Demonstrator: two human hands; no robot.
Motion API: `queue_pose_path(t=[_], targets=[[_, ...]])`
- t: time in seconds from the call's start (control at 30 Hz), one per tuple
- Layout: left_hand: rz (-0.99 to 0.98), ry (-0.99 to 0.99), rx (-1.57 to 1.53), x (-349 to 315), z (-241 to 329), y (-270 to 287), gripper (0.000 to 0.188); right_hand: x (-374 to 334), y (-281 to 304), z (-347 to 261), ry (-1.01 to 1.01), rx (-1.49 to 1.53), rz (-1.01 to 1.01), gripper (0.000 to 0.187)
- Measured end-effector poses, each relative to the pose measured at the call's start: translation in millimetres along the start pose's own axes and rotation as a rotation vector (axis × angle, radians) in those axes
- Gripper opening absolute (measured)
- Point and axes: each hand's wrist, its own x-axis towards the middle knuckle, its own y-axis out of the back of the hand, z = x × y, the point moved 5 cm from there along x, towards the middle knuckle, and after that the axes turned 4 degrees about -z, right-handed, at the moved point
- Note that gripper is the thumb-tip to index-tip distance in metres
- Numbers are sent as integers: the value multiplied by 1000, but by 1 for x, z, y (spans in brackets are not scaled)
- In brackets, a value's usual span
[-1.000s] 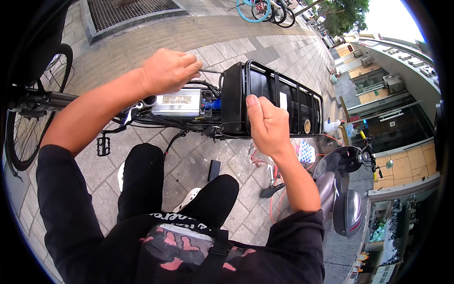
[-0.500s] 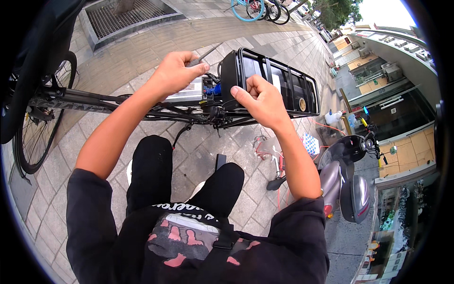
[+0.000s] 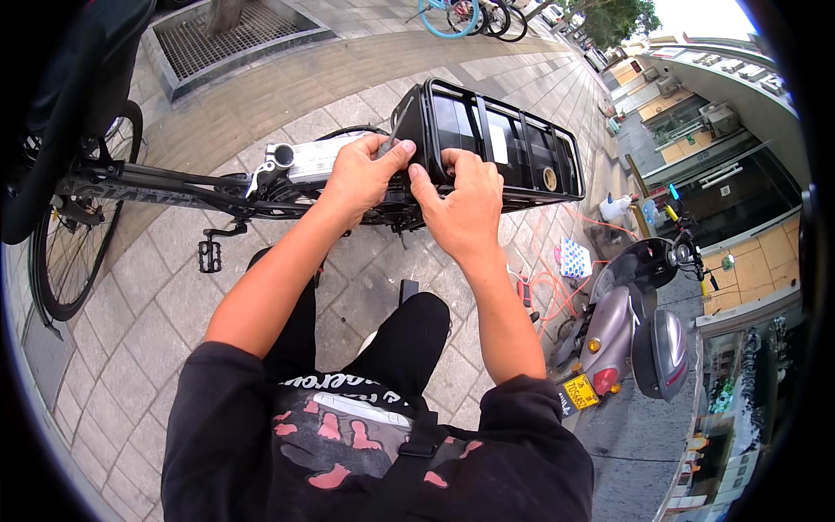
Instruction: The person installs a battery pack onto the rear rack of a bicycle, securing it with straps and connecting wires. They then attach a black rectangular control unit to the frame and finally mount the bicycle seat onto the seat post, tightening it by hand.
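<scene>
A black e-bike with no saddle in its seat tube (image 3: 280, 157) stands across in front of me. My left hand (image 3: 361, 177) is closed around a thin grey pointed tool (image 3: 394, 130), whose tip runs up along the near end of the black rear box. My right hand (image 3: 467, 198) curls its fingers over the lower front corner of the black rear rack (image 3: 481, 113), thumb beside the left hand's fingers. Behind the seat tube lies a silver ribbed metal box (image 3: 326, 157). My fingers hide the spot where both hands meet.
A crank with a pedal (image 3: 210, 256) sticks out near my left knee. Right of me stand a parked scooter (image 3: 613, 335), an orange cord (image 3: 557, 283) and a blue-and-white checked box (image 3: 574, 259). A dark flat object (image 3: 408, 290) lies on the paving by my feet.
My left hand has moved right with the grey tool, to the box's near end. The right hand has shifted slightly down onto the rack's corner. The seat tube and pedal have come into sight.
</scene>
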Motion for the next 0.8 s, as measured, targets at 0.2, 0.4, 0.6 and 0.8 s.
queue_pose_path(t=[0.2,0.4,0.6,0.8], targets=[[-71,-151,306,43,43,13,57,27,0,-5,-217,-100,-89,39],[-321,-240,483,93,61,29,105,59,8,-15,-410,-210,-427,46],[-498,56,457,112,57,23,101,71,-4,-10,-360,-197,-451,41],[-516,-14,399,121,49,23,87,72,-14,-10,-362,-215,-449,39]])
